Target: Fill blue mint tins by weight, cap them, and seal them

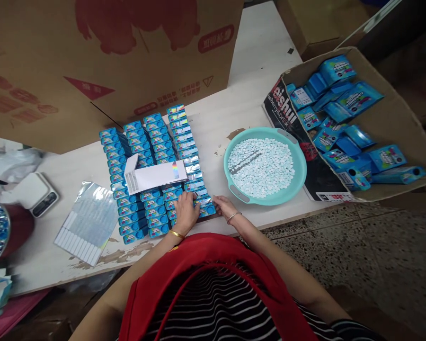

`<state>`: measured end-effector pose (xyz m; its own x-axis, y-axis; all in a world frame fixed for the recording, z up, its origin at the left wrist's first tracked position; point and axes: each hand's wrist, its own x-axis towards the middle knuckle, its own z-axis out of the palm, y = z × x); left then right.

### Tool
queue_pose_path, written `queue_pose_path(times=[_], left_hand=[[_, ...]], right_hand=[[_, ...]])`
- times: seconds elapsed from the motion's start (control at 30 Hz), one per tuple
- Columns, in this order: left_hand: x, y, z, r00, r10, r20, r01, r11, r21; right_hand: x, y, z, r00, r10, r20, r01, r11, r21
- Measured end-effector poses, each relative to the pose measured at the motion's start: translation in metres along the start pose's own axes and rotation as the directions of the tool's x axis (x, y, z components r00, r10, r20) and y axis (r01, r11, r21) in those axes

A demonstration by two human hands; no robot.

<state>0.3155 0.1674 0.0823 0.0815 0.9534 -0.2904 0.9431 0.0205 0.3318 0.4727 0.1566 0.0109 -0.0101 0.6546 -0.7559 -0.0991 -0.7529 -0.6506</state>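
Note:
Several rows of small blue candy boxes [156, 210] stand side by side on the table in front of me. Shiny clear strips lie across the tops of the right-hand row [184, 144]. My left hand [186, 214] is closed at the near end of that row, its fingertips pressed on the boxes there. At the right end of the same boxes, my right hand [225, 208] pinches with thumb and forefinger; what lies between them is too small to make out. A folded white card [156, 177] with a rainbow patch rests across the rows.
A turquoise bowl [301, 163] of pale tablets, with a dark tong-like strip on them, stands right. Beyond it is an open carton [404, 128] of blue packs. A large cardboard box [145, 61] stands behind. Left are a sticker sheet [87, 220], a scale [44, 203] and a red tub [21, 229].

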Motion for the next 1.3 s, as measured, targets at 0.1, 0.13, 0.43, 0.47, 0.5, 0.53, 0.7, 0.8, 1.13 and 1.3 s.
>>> queue_pose_path(times=[0.1, 0.13, 0.43, 0.47, 0.5, 0.53, 0.7, 0.8, 1.13, 1.3], left_hand=[[0.0, -0.002, 0.001, 1.0, 0.02, -0.005, -0.02, 1.0, 0.004], [-0.001, -0.003, 0.0, 0.999, 0.037, -0.008, -0.037, 0.999, 0.008], [-0.004, -0.007, -0.008, 0.953, 0.301, 0.021, -0.302, 0.947, 0.111], [-0.002, -0.007, -0.007, 0.947, 0.319, 0.039, -0.322, 0.94, 0.115], [-0.001, -0.007, -0.006, 0.94, 0.337, 0.052, -0.34, 0.934, 0.111], [0.001, -0.007, -0.004, 0.933, 0.353, 0.062, -0.358, 0.928, 0.101], [0.009, -0.004, 0.004, 0.928, 0.361, 0.092, -0.365, 0.931, 0.029], [0.013, 0.0, 0.006, 0.939, 0.331, 0.095, -0.335, 0.942, 0.025], [0.024, 0.013, -0.001, 0.94, 0.284, 0.19, -0.299, 0.952, 0.058], [0.022, 0.015, -0.01, 0.908, 0.33, 0.258, -0.351, 0.936, 0.036]], right_hand=[[0.0, -0.001, 0.0, 1.0, -0.008, -0.012, 0.008, 1.0, -0.001], [0.0, -0.001, 0.001, 1.0, -0.023, -0.015, 0.023, 1.0, -0.006], [-0.012, 0.001, 0.003, 0.951, -0.309, 0.014, 0.309, 0.942, -0.129], [-0.012, 0.003, 0.003, 0.944, -0.328, 0.023, 0.328, 0.933, -0.147], [-0.012, 0.004, 0.002, 0.938, -0.344, 0.031, 0.345, 0.924, -0.164], [-0.012, 0.006, 0.002, 0.933, -0.358, 0.039, 0.359, 0.916, -0.179], [-0.009, 0.01, 0.0, 0.911, -0.404, 0.078, 0.411, 0.882, -0.232], [-0.007, 0.011, -0.002, 0.903, -0.42, 0.093, 0.43, 0.867, -0.252], [-0.002, 0.013, -0.002, 0.892, -0.436, 0.118, 0.45, 0.845, -0.287], [-0.002, 0.013, -0.002, 0.892, -0.438, 0.112, 0.45, 0.844, -0.292]])
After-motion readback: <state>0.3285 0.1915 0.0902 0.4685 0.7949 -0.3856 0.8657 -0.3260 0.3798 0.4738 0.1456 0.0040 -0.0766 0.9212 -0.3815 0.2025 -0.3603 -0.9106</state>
